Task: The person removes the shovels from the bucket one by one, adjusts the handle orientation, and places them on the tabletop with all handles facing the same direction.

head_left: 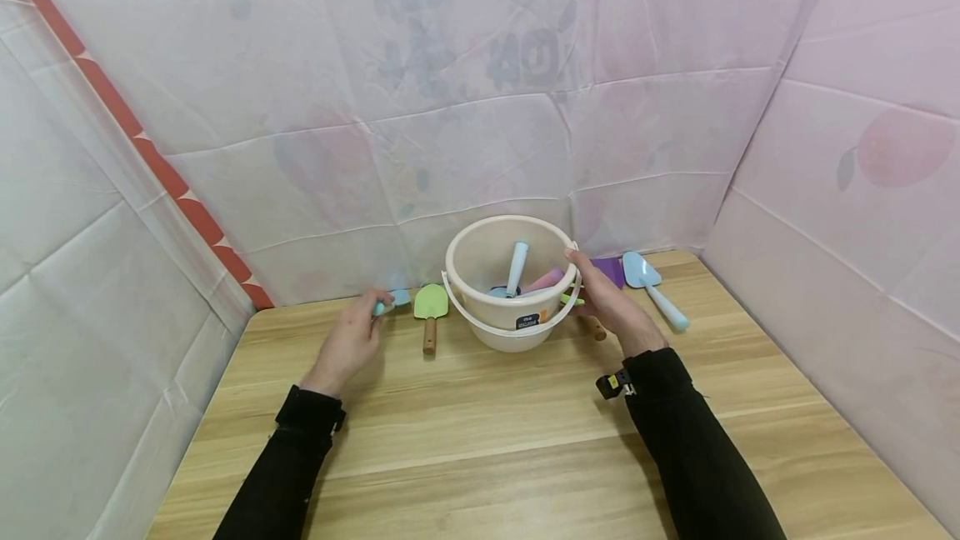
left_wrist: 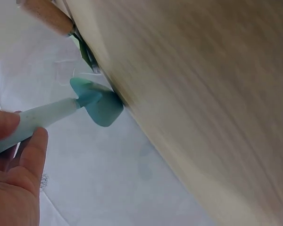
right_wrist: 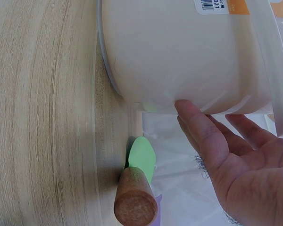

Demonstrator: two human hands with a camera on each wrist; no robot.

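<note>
A cream plastic bucket (head_left: 501, 330) (right_wrist: 188, 52) stands at the back of the wooden table (head_left: 487, 432), with a pale blue tool handle (head_left: 516, 267) and a pink piece (head_left: 545, 279) inside. My right hand (head_left: 592, 286) (right_wrist: 203, 127) lies flat against the bucket's right wall, fingers straight, thumb at the rim. Left of the bucket, my left hand (head_left: 378, 304) (left_wrist: 19, 134) pinches the pale handle of a small blue shovel (head_left: 397, 298) (left_wrist: 96, 101), whose blade is at the table's back edge.
A green shovel with a wooden handle (head_left: 430, 312) lies between my left hand and the bucket. Another green wooden-handled tool (right_wrist: 137, 188) lies under my right hand. A purple tool (head_left: 609, 271) and a light blue shovel (head_left: 654, 283) lie right of the bucket. Sheeted walls enclose the table.
</note>
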